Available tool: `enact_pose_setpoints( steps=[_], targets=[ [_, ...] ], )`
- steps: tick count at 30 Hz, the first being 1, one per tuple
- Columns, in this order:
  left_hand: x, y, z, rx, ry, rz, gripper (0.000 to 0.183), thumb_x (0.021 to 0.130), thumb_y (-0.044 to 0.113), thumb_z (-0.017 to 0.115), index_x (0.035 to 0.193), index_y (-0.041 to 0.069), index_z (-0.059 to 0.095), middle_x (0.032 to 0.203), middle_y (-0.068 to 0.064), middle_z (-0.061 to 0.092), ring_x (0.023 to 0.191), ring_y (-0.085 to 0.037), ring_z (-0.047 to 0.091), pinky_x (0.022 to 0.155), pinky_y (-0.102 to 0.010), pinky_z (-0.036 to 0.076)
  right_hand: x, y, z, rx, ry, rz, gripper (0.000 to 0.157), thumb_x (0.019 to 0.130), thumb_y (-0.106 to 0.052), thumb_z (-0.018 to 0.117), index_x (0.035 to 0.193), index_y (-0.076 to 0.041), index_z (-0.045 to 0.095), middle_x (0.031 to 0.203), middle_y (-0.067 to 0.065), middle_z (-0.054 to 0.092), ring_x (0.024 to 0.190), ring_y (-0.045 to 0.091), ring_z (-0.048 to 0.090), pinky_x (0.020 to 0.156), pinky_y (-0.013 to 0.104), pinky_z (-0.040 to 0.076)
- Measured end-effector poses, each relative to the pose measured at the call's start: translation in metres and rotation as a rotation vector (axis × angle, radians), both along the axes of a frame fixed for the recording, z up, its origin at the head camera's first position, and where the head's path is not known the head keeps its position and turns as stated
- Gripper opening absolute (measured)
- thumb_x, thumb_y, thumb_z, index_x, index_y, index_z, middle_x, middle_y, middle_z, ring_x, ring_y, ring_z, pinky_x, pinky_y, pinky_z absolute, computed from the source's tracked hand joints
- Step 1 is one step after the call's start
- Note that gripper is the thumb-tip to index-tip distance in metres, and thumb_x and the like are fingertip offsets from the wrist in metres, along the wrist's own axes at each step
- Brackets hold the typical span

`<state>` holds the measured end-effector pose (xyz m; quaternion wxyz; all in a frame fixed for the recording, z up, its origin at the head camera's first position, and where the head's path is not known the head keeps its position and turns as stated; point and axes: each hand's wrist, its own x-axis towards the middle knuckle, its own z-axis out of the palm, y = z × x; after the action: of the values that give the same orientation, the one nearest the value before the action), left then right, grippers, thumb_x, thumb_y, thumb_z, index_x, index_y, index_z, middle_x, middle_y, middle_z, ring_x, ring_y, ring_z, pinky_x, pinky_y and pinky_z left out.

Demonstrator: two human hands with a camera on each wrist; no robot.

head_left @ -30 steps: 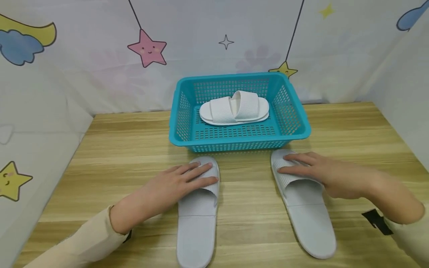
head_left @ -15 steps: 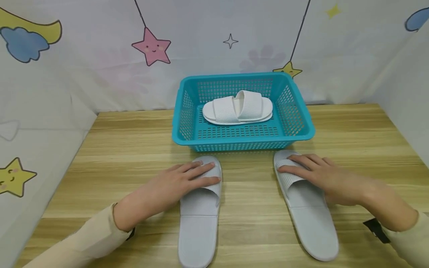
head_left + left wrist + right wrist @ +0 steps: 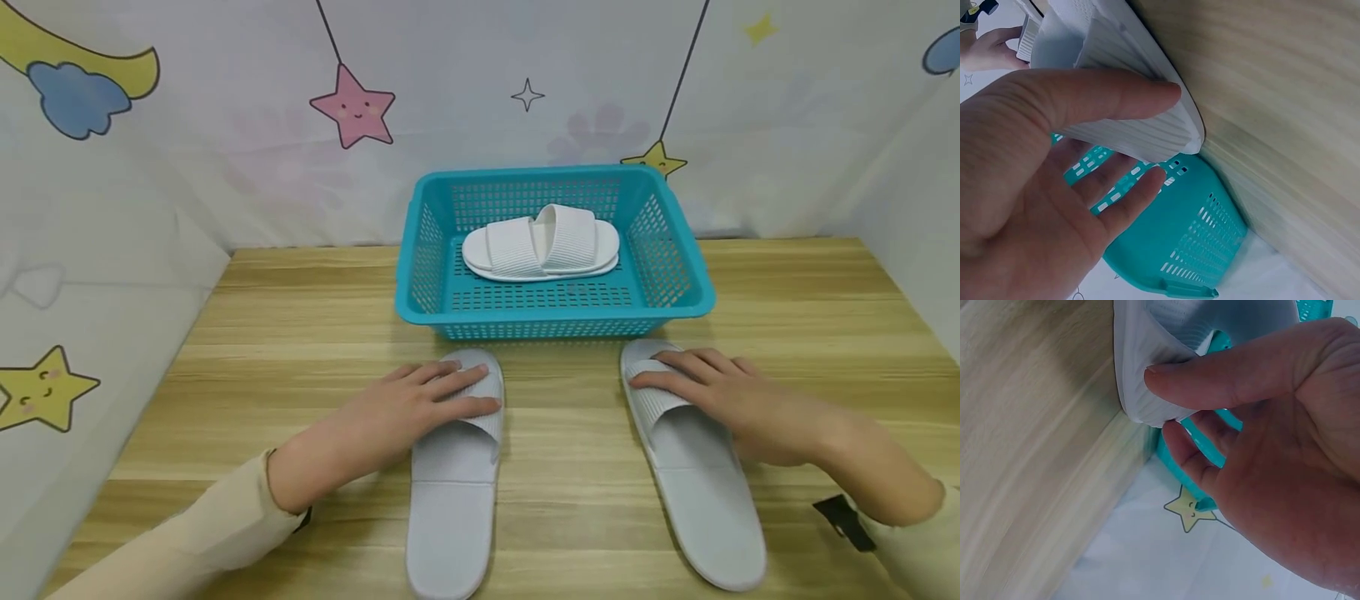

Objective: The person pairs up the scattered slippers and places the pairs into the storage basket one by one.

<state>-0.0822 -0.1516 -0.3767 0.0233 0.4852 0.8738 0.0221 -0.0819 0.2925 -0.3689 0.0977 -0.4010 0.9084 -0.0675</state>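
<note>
Two light grey slippers with ribbed straps lie on the wooden table, toes pointing away. My left hand [image 3: 397, 417] rests across the strap of the left slipper [image 3: 453, 525], fingers extended and spread. In the left wrist view its thumb [image 3: 1116, 94] lies along the strap's side, while other fingers reach past the toe end. On the right slipper [image 3: 708, 517], angled with its heel outward, my right hand [image 3: 750, 408] lies over the strap with fingers loosely bent. The right wrist view shows that thumb [image 3: 1216, 381] touching the ribbed strap. The slippers partly hide some fingertips there.
A teal plastic basket [image 3: 555, 327] stands behind the slippers, near the back edge of the table [image 3: 300, 308]. Inside it lie white slippers [image 3: 517, 250], fitted together. White fabric walls [image 3: 465, 50] printed with stars and clouds enclose the table.
The whole head view has shifted a little, so things appear slightly farther right. Both hands stay on their slippers, and the slippers keep their places before the basket.
</note>
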Motion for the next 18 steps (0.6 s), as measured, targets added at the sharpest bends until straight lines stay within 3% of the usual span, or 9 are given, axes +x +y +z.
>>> enact_pose_setpoints(
  steps=[10,16,18],
  targets=[
    [-0.0040,0.0014,0.0019,-0.043,0.040,-0.033,0.076,0.096,-0.012,0.069,0.158,0.027,0.049,0.165,-0.010,0.047,0.147,-0.034,0.051,0.106,-0.056,0.053,-0.0041,0.0003,0.0026,0.004,-0.038,-0.028,0.125,0.059,0.030,0.083,0.159,-0.029,0.038,0.156,0.015,0.046,0.139,0.044,0.045,0.092,0.065,0.048],
    [-0.0073,-0.0007,0.0078,-0.076,0.022,-0.044,0.090,0.085,-0.016,0.079,0.158,0.028,0.049,0.165,-0.010,0.047,0.147,-0.032,0.051,0.105,-0.056,0.053,-0.0018,-0.0021,0.0058,0.037,-0.074,-0.066,0.121,0.064,0.028,0.079,0.161,-0.028,0.035,0.161,0.015,0.039,0.148,0.044,0.035,0.102,0.071,0.042],
    [-0.0078,-0.0016,0.0095,-0.076,0.011,-0.052,0.091,0.083,-0.013,0.082,0.158,0.028,0.049,0.164,-0.010,0.048,0.148,-0.032,0.050,0.104,-0.057,0.053,0.0001,-0.0017,0.0061,0.023,-0.082,-0.070,0.116,0.068,0.019,0.087,0.161,-0.025,0.033,0.163,0.017,0.036,0.150,0.047,0.032,0.103,0.075,0.041]
  ],
)
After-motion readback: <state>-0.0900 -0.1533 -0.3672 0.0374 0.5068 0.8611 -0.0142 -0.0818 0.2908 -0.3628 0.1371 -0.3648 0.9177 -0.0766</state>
